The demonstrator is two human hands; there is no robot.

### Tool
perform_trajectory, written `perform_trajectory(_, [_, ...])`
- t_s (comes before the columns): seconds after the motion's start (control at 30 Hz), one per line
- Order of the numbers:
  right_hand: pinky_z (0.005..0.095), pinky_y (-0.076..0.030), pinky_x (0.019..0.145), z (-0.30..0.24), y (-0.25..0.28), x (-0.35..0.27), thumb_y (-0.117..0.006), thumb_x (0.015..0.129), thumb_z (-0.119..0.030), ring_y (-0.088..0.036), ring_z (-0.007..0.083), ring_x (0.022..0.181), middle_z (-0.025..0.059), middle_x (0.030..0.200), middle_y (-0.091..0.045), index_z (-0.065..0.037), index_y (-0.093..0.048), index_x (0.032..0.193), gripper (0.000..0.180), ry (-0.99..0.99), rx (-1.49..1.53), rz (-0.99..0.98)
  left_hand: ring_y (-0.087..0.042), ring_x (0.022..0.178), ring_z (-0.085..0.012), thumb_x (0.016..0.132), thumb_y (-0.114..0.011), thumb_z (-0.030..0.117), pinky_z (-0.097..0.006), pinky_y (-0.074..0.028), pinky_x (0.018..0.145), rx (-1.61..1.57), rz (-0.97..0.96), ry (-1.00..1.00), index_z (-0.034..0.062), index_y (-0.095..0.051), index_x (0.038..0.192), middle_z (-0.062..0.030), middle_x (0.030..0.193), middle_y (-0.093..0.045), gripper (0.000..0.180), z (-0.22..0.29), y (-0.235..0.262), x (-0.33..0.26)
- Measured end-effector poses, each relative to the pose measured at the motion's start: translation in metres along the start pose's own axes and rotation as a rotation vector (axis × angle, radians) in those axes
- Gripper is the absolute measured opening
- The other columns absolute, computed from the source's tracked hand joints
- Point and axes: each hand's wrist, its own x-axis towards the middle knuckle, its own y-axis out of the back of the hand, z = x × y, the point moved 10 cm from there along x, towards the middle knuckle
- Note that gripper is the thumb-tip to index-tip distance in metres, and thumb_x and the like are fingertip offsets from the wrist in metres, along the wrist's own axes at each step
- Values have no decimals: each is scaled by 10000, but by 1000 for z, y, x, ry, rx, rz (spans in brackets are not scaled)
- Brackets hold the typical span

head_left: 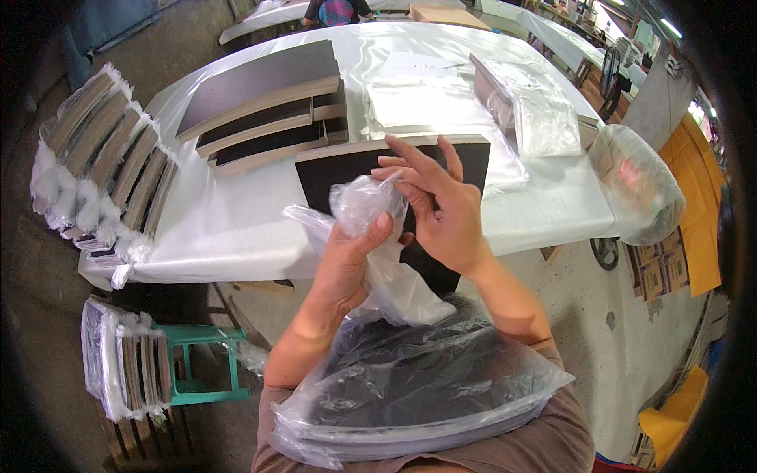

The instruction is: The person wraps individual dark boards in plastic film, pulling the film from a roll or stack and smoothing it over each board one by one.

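Observation:
A dark board in a clear plastic bag (426, 386) leans against my body, its pale edge lowest in view. My left hand (347, 264) is closed around the gathered neck of the bag, thumb on top, and a puffed bunch of plastic rises above the fist. At the top of that bunch, my right hand (449, 213) pinches the plastic with bent fingers, while other fingers stick out. Just beyond my hands, a black board with a pale edge (315, 169) stands upright at the table's near edge, partly hidden by them.
A white-covered table (229, 244) spans the front, with stacked dark boards (260, 83) and clear plastic bags (548, 118) on it. Wrapped boards (102, 158) line the left. A green stool (209, 366) stands below. A plastic-wrapped roll (637, 185) is at right. Far off is a person (337, 11).

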Motion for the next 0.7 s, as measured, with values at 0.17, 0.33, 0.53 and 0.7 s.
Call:
perform_trajectory(0.17, [380,-282,939,8,-1,-10,-553,757,-27,-589,165,873,81,896,-618,-101,-281,1289,603,-36,-10,73,-548,792,-143,755,-643,232,-273,-456,678,-16,138,-40,53,-513,1019,-49,907,-567,344,-6,22,9])
perform_trajectory(0.33, [265,-440,723,51,-10,-20,-642,717,-38,-569,129,768,44,836,-590,-66,-302,1259,640,-447,882,92,-543,777,-132,762,-635,231,-260,-453,657,-86,145,-133,55,-512,979,-48,899,-562,306,5,29,8])
perform_trajectory(0.53, [190,-416,679,43,-44,-17,-668,701,-58,-508,51,741,6,820,-561,-39,-485,1127,465,-549,1020,-163,-534,804,-141,743,-636,335,-258,-455,642,-67,25,-208,73,-470,1005,-53,936,-545,407,5,18,2])
perform_trajectory(0.7, [172,-394,664,51,-44,-18,-651,731,-98,-485,33,756,-31,774,-510,-24,-538,1028,326,-543,1032,-248,-512,863,-142,748,-624,353,-268,-444,701,-101,83,-187,91,-462,997,-47,967,-530,396,13,33,-4])
